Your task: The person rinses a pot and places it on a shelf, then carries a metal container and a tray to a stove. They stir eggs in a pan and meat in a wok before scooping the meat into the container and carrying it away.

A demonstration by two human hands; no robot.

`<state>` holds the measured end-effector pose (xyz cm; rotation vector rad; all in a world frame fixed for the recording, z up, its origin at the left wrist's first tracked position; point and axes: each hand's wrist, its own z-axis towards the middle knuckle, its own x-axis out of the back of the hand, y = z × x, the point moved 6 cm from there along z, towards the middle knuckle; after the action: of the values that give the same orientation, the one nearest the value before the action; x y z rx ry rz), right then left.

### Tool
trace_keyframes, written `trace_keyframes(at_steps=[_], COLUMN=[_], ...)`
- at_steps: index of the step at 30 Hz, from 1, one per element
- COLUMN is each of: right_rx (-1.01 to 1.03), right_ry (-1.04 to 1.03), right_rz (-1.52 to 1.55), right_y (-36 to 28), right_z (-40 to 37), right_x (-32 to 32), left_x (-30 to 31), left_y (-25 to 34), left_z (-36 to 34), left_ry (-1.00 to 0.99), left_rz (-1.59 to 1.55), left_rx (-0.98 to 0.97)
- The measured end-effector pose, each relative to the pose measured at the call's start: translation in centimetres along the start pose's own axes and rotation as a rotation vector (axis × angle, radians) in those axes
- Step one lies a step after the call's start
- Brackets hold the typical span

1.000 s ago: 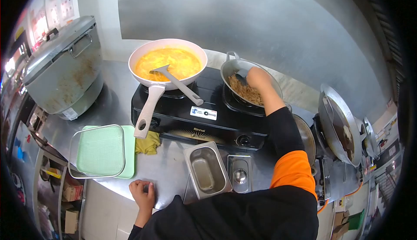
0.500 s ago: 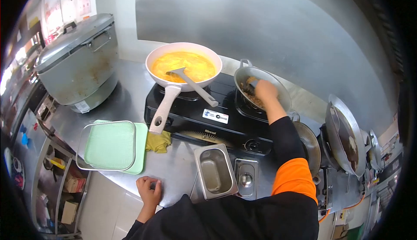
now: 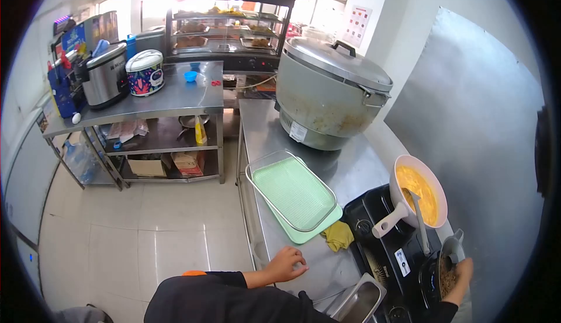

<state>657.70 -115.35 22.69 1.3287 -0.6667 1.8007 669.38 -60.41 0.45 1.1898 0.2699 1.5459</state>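
My right hand [image 3: 464, 273] is closed on a spatula, mostly hidden behind the fingers, over a grey two-handled pan [image 3: 457, 240] at the lower right. Brown crumbly food [image 3: 447, 280] lies in that pan. My left hand [image 3: 285, 264] is held over the edge of the steel counter, empty, with its fingers loosely bent and apart. Behind the right hand, a white frying pan [image 3: 437, 200] holds yellow, egg-like liquid [image 3: 422, 190], with a grey turner [image 3: 419, 218] resting in it. Both pans sit on a black gas stove [image 3: 380, 238].
A green tray [image 3: 301, 235] with a wire-rimmed basket [image 3: 292, 191] on it, a yellow-green cloth [image 3: 338, 235] and a steel container [image 3: 361, 299] are on the counter. A large rice cooker [image 3: 333, 95] stands behind. Across the floor is a steel table [image 3: 169, 104] with smaller cookers.
My view has swung left, bringing the shelves and side table into sight and pushing the stove to the right edge. My right hand is still at the grey pan; the left stays near the counter edge.
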Motion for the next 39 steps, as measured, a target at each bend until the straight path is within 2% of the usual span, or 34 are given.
trace_keyframes(at_steps=[2, 5, 8, 11, 15, 18, 25, 26, 29, 32, 34, 36, 37, 38, 39], right_rx=[0.044, 0.169, 0.082, -0.046, -0.028, 0.217, -0.007, -0.039, 0.061, 0.202, 0.122, 0.033, 0.079, 0.015, -0.052], right_ry=[-0.080, -0.155, -0.040, 0.042, -0.098, -0.104, 0.074, 0.017, -0.166, -0.108, -0.050, -0.018, -0.031, 0.059, 0.019], right_rz=[-0.016, -0.095, -0.173, -0.109, -0.087, -0.123, -0.026, 0.009, -0.105, -0.248, -0.290, -0.174, -0.240, -0.149, -0.154], right_y=[-1.8, -3.2, -1.4, 2.6, 0.8, -4.1, 1.3, 1.0, -1.9, -4.0, -3.5, -1.2, -0.2, 1.5, 1.4], right_z=[-1.8, -3.1, -2.6, -0.4, -2.3, -6.8, -2.6, -3.3, -6.7, -9.2, -8.0, -6.1, -5.1, -4.2, -4.5], right_x=[1.8, -0.9, -2.8, -1.9, 1.6, 1.1, -1.5, 0.6, 5.1, 3.5, -0.1, -1.9, -2.0, -1.4, 0.8], left_x=[0.3, 0.3, 0.2, 0.0, -0.1, -0.4, -0.2, -0.1, -0.5, -0.5, -0.3, -0.5, -0.8, -0.6, -0.5], left_y=[0.2, 0.7, 0.5, 0.3, 0.3, 0.4, 0.4, 0.3, 0.4, 0.7, 0.9, 0.3, 0.1, 0.3, 0.3], left_z=[0.2, 0.2, 0.1, -0.1, -0.1, -0.1, 0.0, 0.1, 0.1, 0.5, 0.6, 0.4, 0.4, 0.5, 0.5], left_ry=[-0.008, -0.011, -0.013, -0.008, 0.003, -0.008, -0.014, -0.009, -0.015, -0.031, -0.044, -0.032, -0.036, -0.014, -0.007], left_rz=[-0.006, -0.013, -0.017, -0.019, 0.003, 0.007, 0.021, 0.022, 0.021, 0.036, 0.031, 0.044, 0.043, 0.032, 0.040], left_rx=[-0.008, -0.016, -0.011, -0.014, -0.014, -0.017, -0.009, -0.009, -0.003, -0.004, -0.005, -0.016, -0.028, -0.053, -0.041])
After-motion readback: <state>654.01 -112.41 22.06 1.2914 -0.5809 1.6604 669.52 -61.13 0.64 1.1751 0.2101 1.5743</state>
